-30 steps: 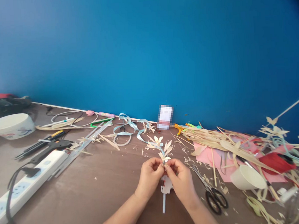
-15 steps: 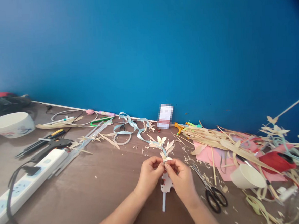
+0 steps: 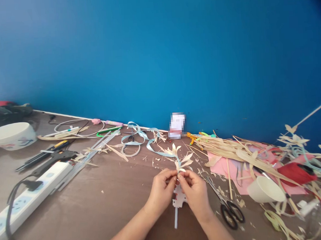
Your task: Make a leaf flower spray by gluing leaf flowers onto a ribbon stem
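Note:
My left hand [image 3: 162,188] and my right hand [image 3: 193,190] are closed in a pinch at the base of a sprig of pale dried-leaf flowers [image 3: 181,163], fingertips meeting. The petals stand up above my fingers. A light blue ribbon [image 3: 159,152] runs from the sprig toward the wall; its end at my fingertips is hidden. Under my hands lies a white flat piece with cut edges [image 3: 179,200], partly covered. A pale narrow strip [image 3: 175,218] sticks out from it toward me. Black-handled scissors [image 3: 228,210] lie to the right of my right hand.
On the left are a white power strip [image 3: 32,200], a dark glue gun [image 3: 54,159] and a white bowl [image 3: 11,136]. Dried strips [image 3: 233,148], pink paper [image 3: 214,163], a white cup [image 3: 265,189] and a red spool [image 3: 297,173] crowd the right. A blue wall [image 3: 146,63] stands behind.
The flower sprig has turned and leans a little to the right, its petals facing another way. Both hands keep their pinch in nearly the same place.

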